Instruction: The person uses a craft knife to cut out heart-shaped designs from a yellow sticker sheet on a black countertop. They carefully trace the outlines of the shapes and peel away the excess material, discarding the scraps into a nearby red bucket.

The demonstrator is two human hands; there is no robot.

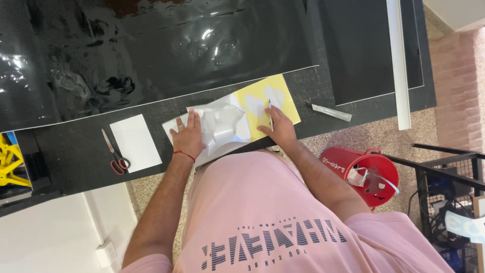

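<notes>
Surface: black worktable (76, 151) w/ glossy black sheet (151, 50) behind
L hand (188, 135): flat, fingers spread, pressing crumpled white backing paper (222, 126)
R hand (279, 127): fingers closed round thin knife (270, 114), tip on yellow sheet (288, 98)
Nearby: red-handled scissors (116, 154) just beside white card (135, 142); grey pen-like tool (331, 112) right of sheet; red bucket (366, 174) on floor

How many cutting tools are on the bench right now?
3: red-handled scissors left of the white card, a craft knife in the right hand, a utility knife further right. Others may be hidden.
</notes>
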